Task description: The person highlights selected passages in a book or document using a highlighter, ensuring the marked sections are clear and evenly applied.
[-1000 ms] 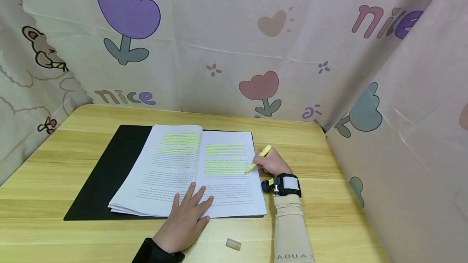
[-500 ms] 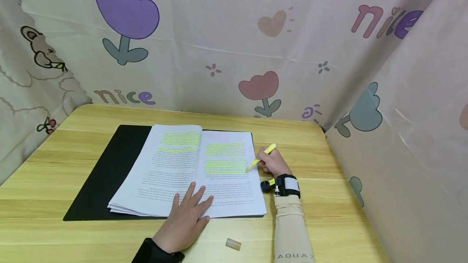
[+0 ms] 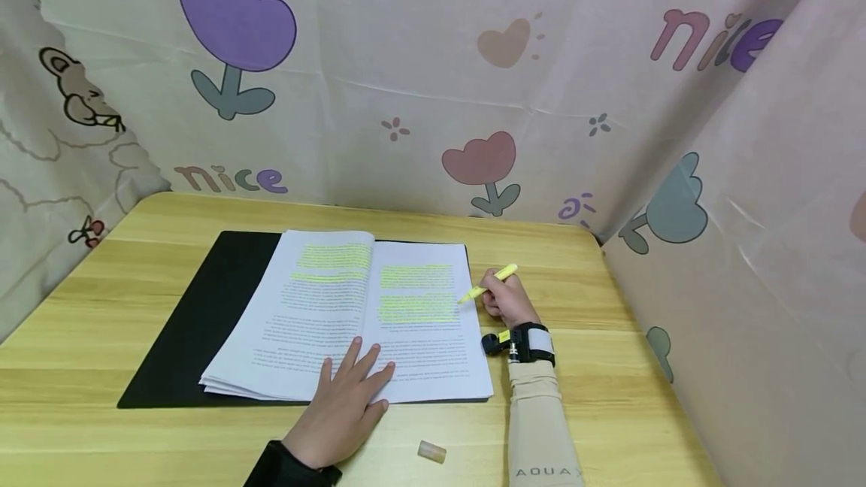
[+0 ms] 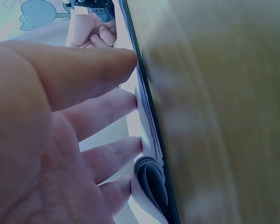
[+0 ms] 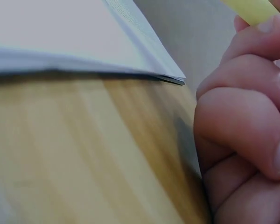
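Note:
An open stack of printed pages (image 3: 419,355) lies on a black folder (image 3: 183,337), with yellow highlighted lines on both pages. My left hand (image 3: 345,415) rests on the lower middle of the pages, fingers spread and straight. Between thumb and fingers, my right hand (image 3: 510,299) pinches a yellow highlighter (image 3: 473,293) at the right page's edge. Its tip is near the ends of the highlighted lines; whether it touches the paper I cannot tell. In the right wrist view, part of the highlighter (image 5: 254,10) shows above curled fingers (image 5: 242,121).
A small translucent cap (image 3: 431,452) lies on the wooden table (image 3: 609,412) in front of the folder, between the two forearms. Patterned cloth (image 3: 392,36) hangs behind the table and at both sides.
The highlighter's tip has moved up and slightly right along the right page's edge, and its back end leans farther right. My left hand has stayed in place.

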The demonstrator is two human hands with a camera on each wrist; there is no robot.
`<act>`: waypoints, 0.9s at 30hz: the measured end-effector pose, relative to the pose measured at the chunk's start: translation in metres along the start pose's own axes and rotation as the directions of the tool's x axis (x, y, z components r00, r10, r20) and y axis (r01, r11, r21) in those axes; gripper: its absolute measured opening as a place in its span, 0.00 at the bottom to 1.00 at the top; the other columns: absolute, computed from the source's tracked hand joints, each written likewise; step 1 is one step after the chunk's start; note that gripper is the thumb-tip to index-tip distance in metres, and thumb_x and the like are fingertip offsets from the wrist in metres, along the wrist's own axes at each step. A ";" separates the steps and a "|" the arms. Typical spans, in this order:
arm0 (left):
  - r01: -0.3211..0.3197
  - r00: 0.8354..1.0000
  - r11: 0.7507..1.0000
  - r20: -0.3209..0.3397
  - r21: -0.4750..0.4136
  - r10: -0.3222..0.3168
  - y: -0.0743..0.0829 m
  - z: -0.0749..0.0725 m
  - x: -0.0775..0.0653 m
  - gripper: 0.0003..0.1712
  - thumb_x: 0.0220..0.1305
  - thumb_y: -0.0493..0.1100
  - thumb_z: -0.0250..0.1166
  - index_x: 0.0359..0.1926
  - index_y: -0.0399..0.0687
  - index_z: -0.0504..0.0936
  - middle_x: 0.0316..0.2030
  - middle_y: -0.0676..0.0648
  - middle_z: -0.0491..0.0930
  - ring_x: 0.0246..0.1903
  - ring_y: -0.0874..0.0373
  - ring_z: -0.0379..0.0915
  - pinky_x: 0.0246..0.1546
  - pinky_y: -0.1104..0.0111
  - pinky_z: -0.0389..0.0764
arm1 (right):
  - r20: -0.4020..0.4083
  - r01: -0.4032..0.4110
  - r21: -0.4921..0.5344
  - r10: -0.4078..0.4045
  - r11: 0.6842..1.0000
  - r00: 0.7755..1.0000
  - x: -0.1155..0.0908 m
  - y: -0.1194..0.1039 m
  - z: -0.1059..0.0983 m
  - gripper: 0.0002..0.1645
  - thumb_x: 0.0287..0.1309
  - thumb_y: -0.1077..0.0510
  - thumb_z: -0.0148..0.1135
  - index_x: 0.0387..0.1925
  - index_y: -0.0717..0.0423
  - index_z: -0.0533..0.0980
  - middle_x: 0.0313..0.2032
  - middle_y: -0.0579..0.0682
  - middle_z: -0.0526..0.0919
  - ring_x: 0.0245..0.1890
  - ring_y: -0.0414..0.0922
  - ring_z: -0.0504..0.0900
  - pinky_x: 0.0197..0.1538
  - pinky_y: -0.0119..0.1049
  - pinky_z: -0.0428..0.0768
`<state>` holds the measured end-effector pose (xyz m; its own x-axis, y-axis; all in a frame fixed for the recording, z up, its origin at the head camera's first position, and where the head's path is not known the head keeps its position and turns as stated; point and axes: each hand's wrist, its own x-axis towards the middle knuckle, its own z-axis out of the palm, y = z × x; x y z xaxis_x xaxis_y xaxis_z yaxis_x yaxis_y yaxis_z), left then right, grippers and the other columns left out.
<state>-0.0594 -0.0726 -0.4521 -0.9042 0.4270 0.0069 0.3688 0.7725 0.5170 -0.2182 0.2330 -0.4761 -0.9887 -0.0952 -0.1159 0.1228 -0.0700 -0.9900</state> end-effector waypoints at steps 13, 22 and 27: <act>-0.001 1.000 1.000 0.002 -0.002 0.001 0.000 0.000 -0.001 0.25 0.64 0.46 0.62 0.62 0.48 0.75 0.70 0.40 0.61 0.73 0.41 0.39 0.62 0.33 0.42 | 0.071 0.005 0.065 -0.010 0.998 0.997 0.000 -0.002 0.014 0.13 0.58 0.63 0.51 0.21 0.60 0.61 0.14 0.47 0.59 0.11 0.39 0.51 0.15 0.31 0.49; -0.002 1.000 1.000 0.002 -0.004 0.002 0.000 -0.001 -0.001 0.26 0.64 0.46 0.61 0.63 0.48 0.75 0.70 0.40 0.60 0.73 0.41 0.39 0.62 0.34 0.42 | 0.171 -0.022 0.069 0.010 0.997 0.985 0.004 0.000 0.033 0.10 0.54 0.60 0.56 0.24 0.61 0.66 0.14 0.47 0.58 0.09 0.38 0.51 0.13 0.31 0.49; 0.002 1.000 1.000 0.013 -0.006 -0.002 0.001 -0.002 0.000 0.26 0.64 0.47 0.62 0.63 0.49 0.75 0.70 0.40 0.60 0.73 0.41 0.39 0.62 0.34 0.42 | 0.214 -0.048 0.044 0.037 0.998 0.976 0.006 0.003 0.051 0.10 0.56 0.58 0.58 0.27 0.60 0.68 0.16 0.48 0.63 0.10 0.38 0.54 0.14 0.31 0.52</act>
<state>-0.0592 -0.0732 -0.4503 -0.9019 0.4319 -0.0050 0.3661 0.7705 0.5218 -0.2199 0.1821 -0.4753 -0.9420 -0.3084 -0.1326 0.1733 -0.1086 -0.9789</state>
